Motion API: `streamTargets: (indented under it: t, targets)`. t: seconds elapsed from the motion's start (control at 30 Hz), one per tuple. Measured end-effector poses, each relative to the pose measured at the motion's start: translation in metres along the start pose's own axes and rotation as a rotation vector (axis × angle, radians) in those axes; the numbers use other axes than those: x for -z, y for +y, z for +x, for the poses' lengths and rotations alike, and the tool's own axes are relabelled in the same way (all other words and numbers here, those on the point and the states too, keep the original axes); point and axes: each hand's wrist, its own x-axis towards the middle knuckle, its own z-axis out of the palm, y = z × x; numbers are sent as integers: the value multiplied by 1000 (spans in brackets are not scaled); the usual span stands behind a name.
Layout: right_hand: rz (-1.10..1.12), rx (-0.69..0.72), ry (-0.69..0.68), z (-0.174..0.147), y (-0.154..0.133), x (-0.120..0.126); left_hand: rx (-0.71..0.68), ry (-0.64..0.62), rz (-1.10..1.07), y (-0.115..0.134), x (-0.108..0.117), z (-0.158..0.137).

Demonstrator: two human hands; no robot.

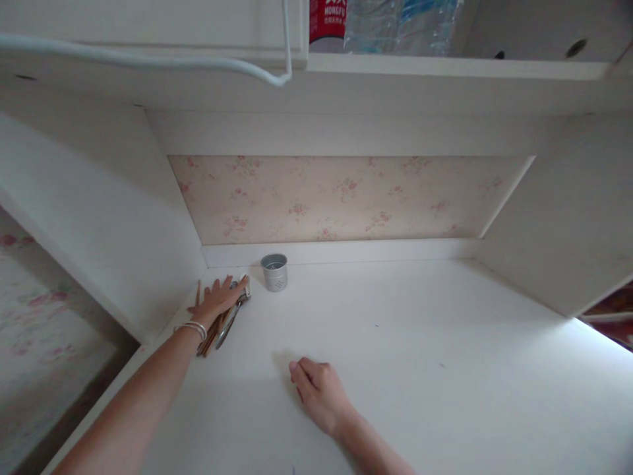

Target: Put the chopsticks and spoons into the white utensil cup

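At the back left of the white tabletop, my left hand (217, 298) lies palm down with its fingers spread over a small bundle of utensils. Brown chopsticks (211, 336) and a metal utensil with a curved handle (228, 324) stick out from under it. A small white item shows at the fingertips, its kind unclear. Just right of that hand stands a silver metal utensil cup (275, 273) with small holes, upright and apart from the fingers. My right hand (319, 392) rests on the table nearer to me, curled into a loose fist with nothing visible in it.
An overhead shelf (455, 66) carries a red package (327, 23) and plastic-wrapped bottles (400, 26). A white cable (148, 61) hangs below the upper cabinet. White side panels (123, 211) bound the table, with floral wallpaper (346, 198) behind.
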Motion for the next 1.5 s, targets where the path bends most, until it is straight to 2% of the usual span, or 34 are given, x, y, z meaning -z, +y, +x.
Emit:
streamTargets:
  t: [0.1,0.17,0.37,0.53,0.7,0.8,0.93,1.2,1.3,1.37,1.47,1.5]
  targets:
    - [-13,5,1,1,0,2,43,-69,-53,17,-4,-1]
    - [-11,-3,-3,2,0,3,40,-57,-50,24,-8,-7]
    - [-22,0,-16,2,1,5,10,-72,-5,16,-16,-38]
    - [-58,25,-11,0,0,5,-70,-97,39,2,-9,-88]
    - [-69,50,0,-2,-1,5,-57,-126,71,-5,-1,-147]
    - [-33,38,3,-3,-1,5,-53,-120,69,-4,1,-171]
    - [12,17,18,-2,-1,4,-71,-128,55,1,4,-177]
    - [77,-17,56,3,4,2,-78,-136,27,6,7,-159]
    - [97,-35,64,4,7,1,-77,-91,10,11,11,-159]
    - [124,-46,66,5,9,1,-117,0,-14,21,15,-166]
    - [206,-85,69,6,9,0,-279,172,-130,48,22,-189]
    - [237,-103,76,6,9,-1,-371,189,-216,59,22,-199]
